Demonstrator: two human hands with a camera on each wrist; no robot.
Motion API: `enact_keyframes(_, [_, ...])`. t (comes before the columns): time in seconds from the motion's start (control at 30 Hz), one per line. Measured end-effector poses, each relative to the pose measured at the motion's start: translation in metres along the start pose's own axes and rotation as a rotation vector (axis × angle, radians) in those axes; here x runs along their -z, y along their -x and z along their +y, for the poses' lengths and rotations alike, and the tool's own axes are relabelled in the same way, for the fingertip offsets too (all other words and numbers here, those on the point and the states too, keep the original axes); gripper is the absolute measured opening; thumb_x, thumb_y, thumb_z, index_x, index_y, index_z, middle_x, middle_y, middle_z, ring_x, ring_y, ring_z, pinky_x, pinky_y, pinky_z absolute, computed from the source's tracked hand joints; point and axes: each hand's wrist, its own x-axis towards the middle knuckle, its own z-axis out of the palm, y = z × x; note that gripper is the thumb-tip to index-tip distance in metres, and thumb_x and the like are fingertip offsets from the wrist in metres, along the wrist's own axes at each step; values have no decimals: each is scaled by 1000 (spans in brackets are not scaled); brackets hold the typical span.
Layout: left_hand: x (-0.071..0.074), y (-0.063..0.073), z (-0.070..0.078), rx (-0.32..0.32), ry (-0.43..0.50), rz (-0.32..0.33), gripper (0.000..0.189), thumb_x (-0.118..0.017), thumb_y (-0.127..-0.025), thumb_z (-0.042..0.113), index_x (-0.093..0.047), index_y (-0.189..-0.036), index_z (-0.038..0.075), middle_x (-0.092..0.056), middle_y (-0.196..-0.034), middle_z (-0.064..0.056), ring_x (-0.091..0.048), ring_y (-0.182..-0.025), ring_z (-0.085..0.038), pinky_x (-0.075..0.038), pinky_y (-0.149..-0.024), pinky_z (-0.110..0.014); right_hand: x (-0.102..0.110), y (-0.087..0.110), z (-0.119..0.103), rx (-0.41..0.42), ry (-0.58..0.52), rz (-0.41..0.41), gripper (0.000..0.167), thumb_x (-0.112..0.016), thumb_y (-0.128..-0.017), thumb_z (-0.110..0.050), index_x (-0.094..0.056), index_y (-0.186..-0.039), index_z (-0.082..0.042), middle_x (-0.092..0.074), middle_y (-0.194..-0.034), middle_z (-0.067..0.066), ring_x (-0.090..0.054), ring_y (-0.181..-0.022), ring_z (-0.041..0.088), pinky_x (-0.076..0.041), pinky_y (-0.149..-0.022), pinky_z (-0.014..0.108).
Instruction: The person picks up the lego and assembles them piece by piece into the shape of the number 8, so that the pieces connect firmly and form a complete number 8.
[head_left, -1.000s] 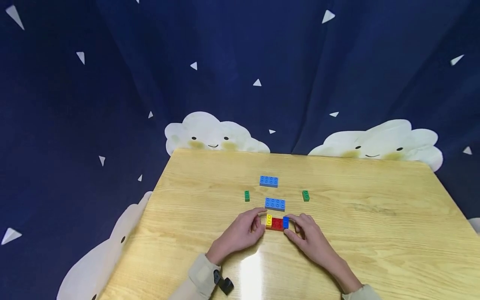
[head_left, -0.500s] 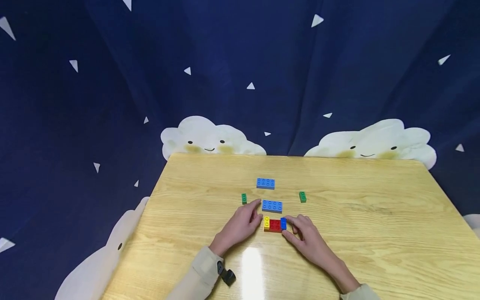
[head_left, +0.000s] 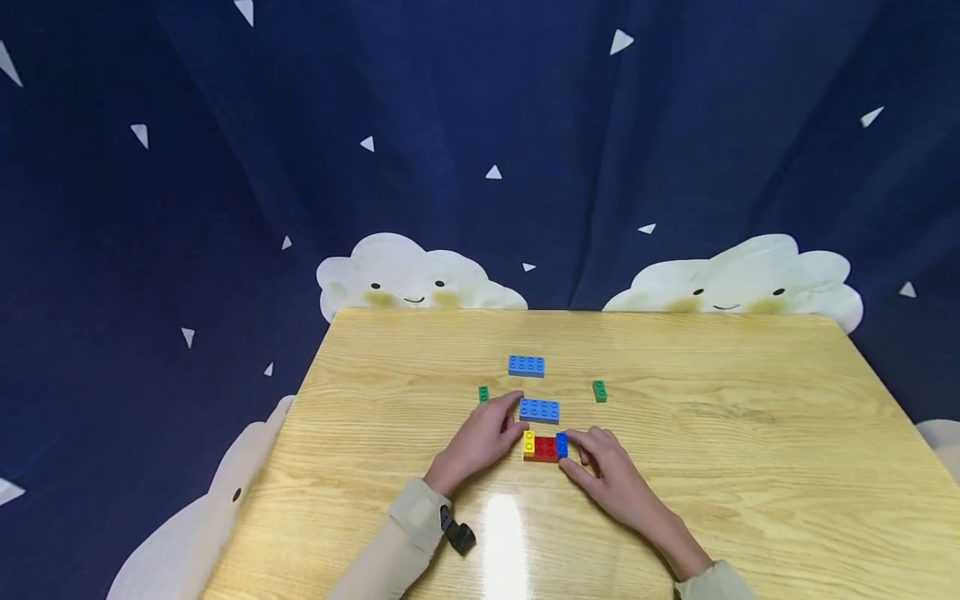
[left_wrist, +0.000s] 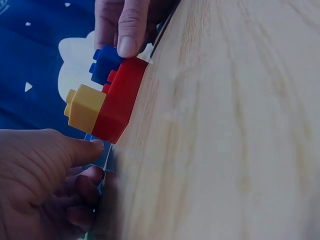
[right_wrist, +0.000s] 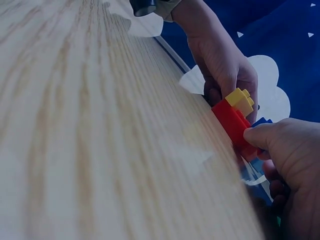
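Note:
A red toy brick [head_left: 545,450] lies on the table, with a yellow brick [head_left: 528,444] on its left end and a dark blue brick [head_left: 562,445] on its right end. My right hand [head_left: 613,477] holds this piece at the dark blue end, thumb on the near side. Just beyond it lies a light blue brick [head_left: 540,411] with two rows of studs. The thumb and index finger of my left hand [head_left: 477,435] lie round that brick's left end. In the left wrist view, the left thumb partly covers a blue brick behind the red one [left_wrist: 122,102].
A second light blue brick [head_left: 527,367] lies farther back. A small green brick [head_left: 483,392] sits left, partly hidden by my left hand, and another green brick [head_left: 600,391] lies right. Behind the wooden table [head_left: 735,433] hangs a dark blue cloth [head_left: 420,100] with clouds.
My left hand has left the yellow end of the red piece and moved away from me to the nearer light blue brick's left end. The right hand keeps its hold. The head view has shifted slightly.

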Motion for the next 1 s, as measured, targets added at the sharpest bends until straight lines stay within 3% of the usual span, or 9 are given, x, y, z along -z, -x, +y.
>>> enact_keyframes(0.27, [-4, -4, 1, -3, -39, 16, 56, -72, -101, 24, -53, -150, 2, -55, -80, 7, -50, -69, -5, -44, -64, -23, -2, 3, 0, 2, 10, 9, 35, -75, -99, -25, -71, -127, -5, -47, -81, -7, -40, -84, 9, -32, -71, 26])
enact_keyframes(0.53, [-6, -4, 0, -8, -109, 43, 40, -71, -101, 27, -66, -136, 8, -56, -83, 7, -50, -70, -5, -43, -62, -23, -5, 2, -2, 17, 20, 33, 34, -76, -97, -25, -72, -124, -4, -47, -81, -8, -42, -84, 9, -32, -72, 26])
enact_keyframes(0.83, [-9, -1, -4, -5, -70, 69, 40, -75, -99, 29, -68, -133, 8, -55, -80, 10, -49, -68, -2, -41, -60, -22, -7, 3, 2, 41, 46, 55, 34, -78, -96, -24, -72, -125, -8, -48, -81, -10, -42, -84, 7, -33, -73, 26])
enact_keyframes(1.0, [-8, 0, -3, 19, -4, 72, 40, -74, -99, 27, -67, -134, 8, -55, -78, 10, -49, -67, -3, -42, -62, -22, -6, 3, 2, 31, 52, 46, 36, -77, -97, -26, -72, -127, -7, -46, -81, -11, -40, -82, 7, -32, -72, 26])
